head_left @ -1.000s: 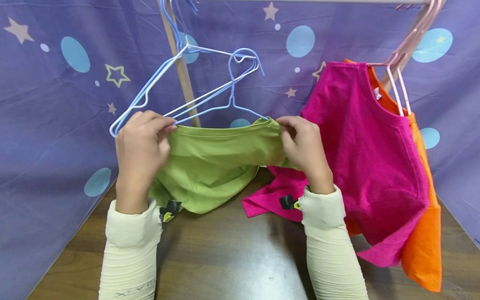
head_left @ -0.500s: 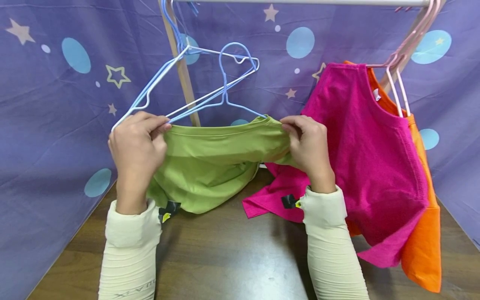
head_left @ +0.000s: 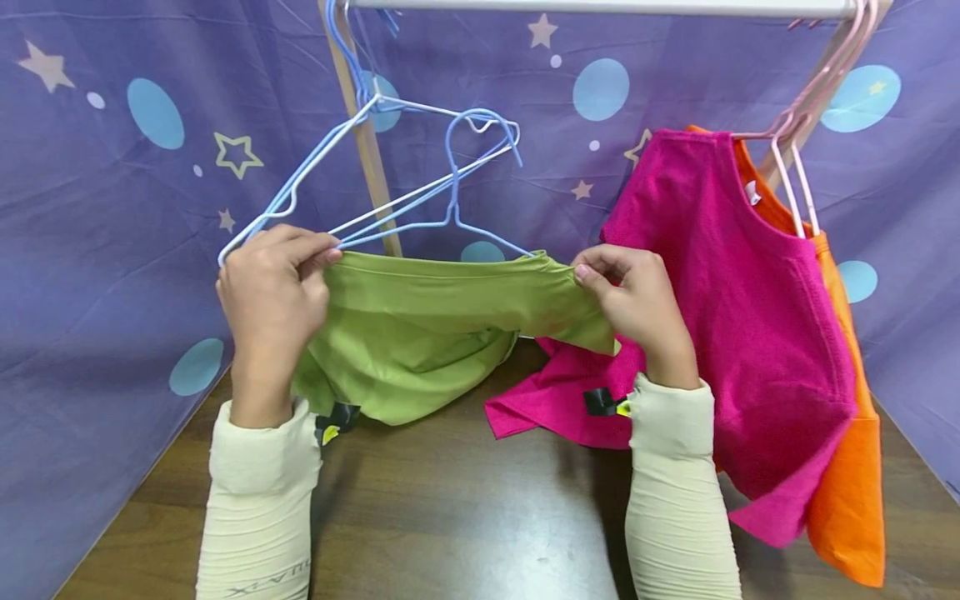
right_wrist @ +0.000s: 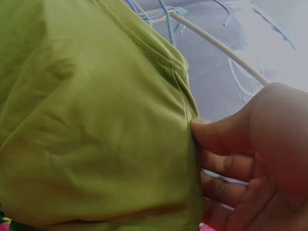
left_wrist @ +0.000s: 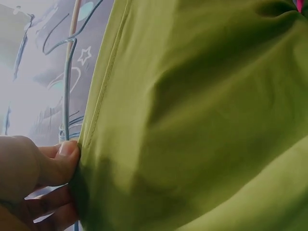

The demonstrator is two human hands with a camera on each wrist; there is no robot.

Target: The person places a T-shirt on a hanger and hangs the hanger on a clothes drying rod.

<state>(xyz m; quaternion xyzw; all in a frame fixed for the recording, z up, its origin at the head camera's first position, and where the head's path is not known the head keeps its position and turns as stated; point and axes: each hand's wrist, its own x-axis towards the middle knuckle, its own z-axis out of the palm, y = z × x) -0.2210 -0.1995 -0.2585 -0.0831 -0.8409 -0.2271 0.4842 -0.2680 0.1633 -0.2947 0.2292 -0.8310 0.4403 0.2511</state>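
Observation:
A green shirt hangs between my two hands, its neckline stretched along the top and its lower part drooping toward the table. From the neckline rises a blue wire hanger, its hook up and its right arm running into the fabric at the right shoulder. My left hand pinches the left end of the neckline between thumb and fingers, right by the hanger's left arm. At the right shoulder, my right hand pinches the cloth near the sleeve; in the right wrist view the thumb presses the green fabric beside a seam.
Behind my left hand, several blue and white hangers hang from a rack with a white bar. At right, a magenta shirt and an orange garment hang on pink hangers. A brown wooden table lies below.
My right hand has slid right and slightly down along the shirt's shoulder, spreading the sleeve more. The hanger's hook has shifted left, turned and dipped. My left hand has moved slightly left.

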